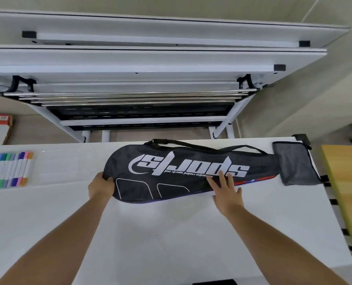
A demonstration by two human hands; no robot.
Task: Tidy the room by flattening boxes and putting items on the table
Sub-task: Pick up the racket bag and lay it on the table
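Black racket bag (183, 171) with a "sports" logo lies flat on the white table (171, 233), long axis left to right, toward the far edge. Shoulder strap (212, 148) runs along its far side.

Left hand (101, 187) grips the wide end, fingers curled round its rim. Right hand (227, 194) rests flat on the near edge, fingers straight and spread.

Judgement: placing step, nearly done. To do it well:
- slide the bag, don't lift it
- square it to the table edge
- keep the strap on the tabletop
- avoid shoving the grey pouch (296, 165) at the narrow end (touching or just beside, cannot tell)

Marker set (8, 169) lies well apart, left.
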